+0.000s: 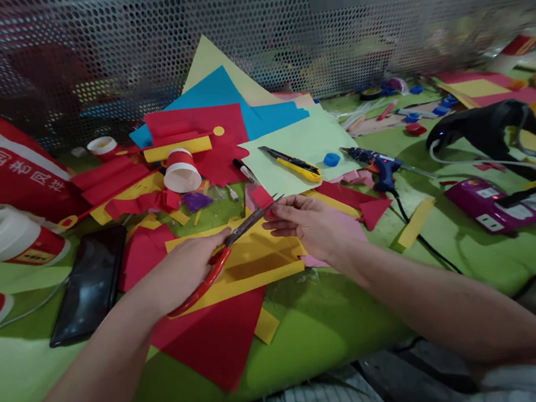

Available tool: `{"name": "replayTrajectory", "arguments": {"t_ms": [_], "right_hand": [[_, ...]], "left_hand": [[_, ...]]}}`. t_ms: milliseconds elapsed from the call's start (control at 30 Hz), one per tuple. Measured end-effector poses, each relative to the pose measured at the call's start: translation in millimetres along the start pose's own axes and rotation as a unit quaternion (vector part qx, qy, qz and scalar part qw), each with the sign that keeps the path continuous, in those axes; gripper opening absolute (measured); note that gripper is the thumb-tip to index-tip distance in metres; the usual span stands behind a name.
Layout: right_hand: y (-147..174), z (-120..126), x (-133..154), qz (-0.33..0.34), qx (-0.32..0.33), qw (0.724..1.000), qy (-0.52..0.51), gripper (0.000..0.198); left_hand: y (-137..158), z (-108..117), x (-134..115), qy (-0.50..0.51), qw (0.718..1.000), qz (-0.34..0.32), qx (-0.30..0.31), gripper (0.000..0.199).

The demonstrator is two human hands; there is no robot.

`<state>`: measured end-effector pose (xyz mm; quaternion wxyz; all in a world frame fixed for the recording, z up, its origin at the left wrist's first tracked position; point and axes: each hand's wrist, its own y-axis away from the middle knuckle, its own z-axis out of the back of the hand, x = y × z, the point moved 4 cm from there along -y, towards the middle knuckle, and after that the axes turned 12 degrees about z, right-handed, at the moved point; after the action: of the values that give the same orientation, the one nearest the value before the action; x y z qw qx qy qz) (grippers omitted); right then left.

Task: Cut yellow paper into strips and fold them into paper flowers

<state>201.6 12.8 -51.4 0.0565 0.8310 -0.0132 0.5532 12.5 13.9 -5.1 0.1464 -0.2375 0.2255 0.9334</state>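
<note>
My left hand [184, 272] is wrapped round the red handles of a pair of scissors [206, 288]. The dark blades point up and to the right, nearly closed. At their tips, my right hand [316, 224] pinches a small piece of red paper [262, 196] between thumb and forefinger. The blades cross just in front of the piece; whether they touch it I cannot tell. Under both hands lie yellow paper [239, 276] and a red sheet [220, 349], on a green table [336, 318].
Beyond my hands are a yellow utility knife [295, 164], a blue cap [332, 160], a glue gun [378, 164] and a paper cup [181, 170]. A phone [87, 282] lies left, near stacked cups [5, 233]. A purple power adapter [490, 205] sits right; perforated metal [272, 25] rises behind.
</note>
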Motion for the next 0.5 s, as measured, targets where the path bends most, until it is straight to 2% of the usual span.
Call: {"name": "replayTrajectory", "arguments": {"t_ms": [233, 500], "right_hand": [[0.8, -0.2, 0.2, 0.004, 0.003, 1.000, 0.008, 0.018], [0.7, -0.2, 1.2, 0.002, -0.004, 1.000, 0.006, 0.016]], "left_hand": [[-0.2, 1.0, -1.4, -0.007, 0.999, 0.035, 0.010, 0.042], [-0.3, 3.6, -3.8, -0.016, 0.999, 0.037, -0.001, 0.040]]}}
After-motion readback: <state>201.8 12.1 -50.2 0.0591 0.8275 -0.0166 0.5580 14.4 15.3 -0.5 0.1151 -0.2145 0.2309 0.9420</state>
